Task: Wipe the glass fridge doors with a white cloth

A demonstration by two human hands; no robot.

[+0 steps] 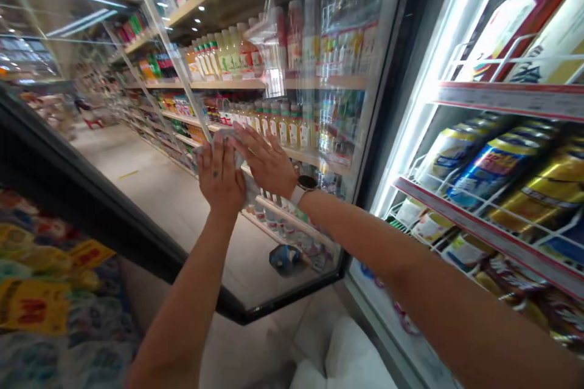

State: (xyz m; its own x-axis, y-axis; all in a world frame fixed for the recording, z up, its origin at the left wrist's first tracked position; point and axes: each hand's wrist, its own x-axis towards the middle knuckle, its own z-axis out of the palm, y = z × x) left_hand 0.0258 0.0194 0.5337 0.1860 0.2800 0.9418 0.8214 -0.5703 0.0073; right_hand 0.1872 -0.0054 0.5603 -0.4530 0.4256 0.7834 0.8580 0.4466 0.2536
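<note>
A glass cooler door [292, 225] in a black frame stands swung open before me. Both my hands are raised against its pane. My left hand [222, 181] presses a pale, thin cloth [250, 189] to the glass, its fingers close together and bent over the material. Beside it, my right hand [265, 161] lies with fingers stretched out, fingertips over the cloth's upper part near the left fingertips. A dark round watch [307, 182] on a light strap is on my right wrist. Much of the cloth is hidden beneath the hands.
To the right, lit cooler shelves [483, 237] hold cans and bottles. Through the glass appear shelves of bottled drinks [283, 124] and a blue object [283, 259] on the floor. Packaged goods with yellow signs [34, 306] lie at lower left. An aisle [123, 152] runs back left.
</note>
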